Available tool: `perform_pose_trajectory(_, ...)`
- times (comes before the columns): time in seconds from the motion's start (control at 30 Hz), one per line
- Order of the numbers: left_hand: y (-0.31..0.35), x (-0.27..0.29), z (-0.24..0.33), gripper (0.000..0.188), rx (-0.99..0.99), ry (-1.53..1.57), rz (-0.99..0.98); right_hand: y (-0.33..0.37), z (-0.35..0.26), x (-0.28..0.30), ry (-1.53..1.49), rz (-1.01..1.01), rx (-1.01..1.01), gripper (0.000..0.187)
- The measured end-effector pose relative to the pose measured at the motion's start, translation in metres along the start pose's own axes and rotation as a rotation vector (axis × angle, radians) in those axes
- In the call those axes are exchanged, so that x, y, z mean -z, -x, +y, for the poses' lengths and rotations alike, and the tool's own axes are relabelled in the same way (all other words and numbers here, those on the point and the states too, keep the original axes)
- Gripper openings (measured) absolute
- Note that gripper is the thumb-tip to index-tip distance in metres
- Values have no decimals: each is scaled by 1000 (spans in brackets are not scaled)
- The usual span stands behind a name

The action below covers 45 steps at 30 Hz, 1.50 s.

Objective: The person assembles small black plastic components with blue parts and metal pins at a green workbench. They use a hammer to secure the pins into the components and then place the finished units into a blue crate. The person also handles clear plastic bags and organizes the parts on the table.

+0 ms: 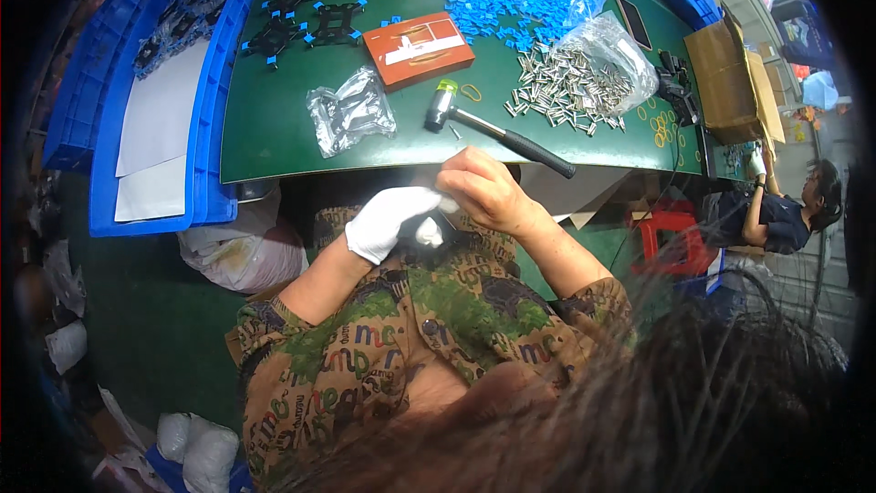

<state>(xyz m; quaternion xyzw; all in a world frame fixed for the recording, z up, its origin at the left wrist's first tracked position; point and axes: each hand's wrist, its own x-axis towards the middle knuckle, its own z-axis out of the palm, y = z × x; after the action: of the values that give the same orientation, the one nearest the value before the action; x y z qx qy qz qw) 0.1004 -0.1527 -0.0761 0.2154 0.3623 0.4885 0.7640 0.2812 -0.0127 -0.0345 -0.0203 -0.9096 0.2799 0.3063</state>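
My two hands meet just off the table's near edge. My left hand [388,221] wears a white glove, its fingers curled inward. Bare and pinched closed, my right hand [488,190] touches the glove's fingertips; whatever lies between the fingers is too small or hidden to make out. Beyond them on the green table rests a mallet [479,125] with a black grip and a yellow-green face. A small metal pin [456,132] lies beside its shaft. To the left is a clear plastic bag [351,114] with a dark part inside.
Behind stand an orange-red box [418,50], black frames with blue tips [336,23], blue clips [506,14] and a pile of metal pins [566,87]. A phone [633,22] and rubber bands [664,132] lie right. Blue crate [205,128] flanks the left; a co-worker [780,219] sits far right.
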Motion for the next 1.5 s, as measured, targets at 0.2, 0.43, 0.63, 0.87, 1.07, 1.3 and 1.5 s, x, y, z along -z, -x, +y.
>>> perform_pose_trajectory(0.2,-6,9,-2,28,-86,-166,2,1,0,-3,-63,110,-22,22)
perform_pose_trajectory(0.43,-3,5,-6,28,-103,-253,57,-1,1,-7,-155,43,-20,20)
perform_pose_trajectory(0.63,0,5,0,26,-11,-199,0,0,2,-8,-120,32,-10,21)
perform_pose_trajectory(0.87,2,4,1,27,11,-146,10,-1,2,-9,-40,13,43,26)
perform_pose_trajectory(1.07,3,11,4,27,-185,-328,17,-6,1,-2,55,-70,77,27)
perform_pose_trajectory(1.3,19,16,28,27,-134,-1029,111,15,-3,-27,12,19,-133,34)
perform_pose_trajectory(1.5,32,27,-1,26,-26,-892,75,20,-8,-51,21,-22,-84,32)
